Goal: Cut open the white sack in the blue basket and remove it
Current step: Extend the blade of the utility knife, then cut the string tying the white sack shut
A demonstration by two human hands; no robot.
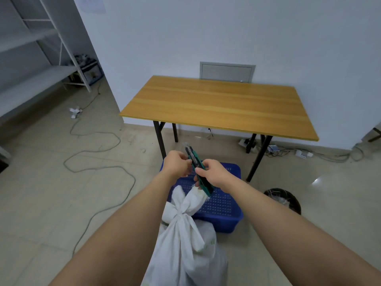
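White woven knotted sack [185, 240]: both hands' grip clamps green utility knife [198, 170]; exposed blade could nick fingers.

head cam only, one view so no overlap | worn up high, looks forward and down over both forearms | wide-angle, edges bend | hands close at lower centre, wooden table [218, 106] mid-frame a bit further off | white wall [226, 27] fills the top, tiled floor [51, 182] left
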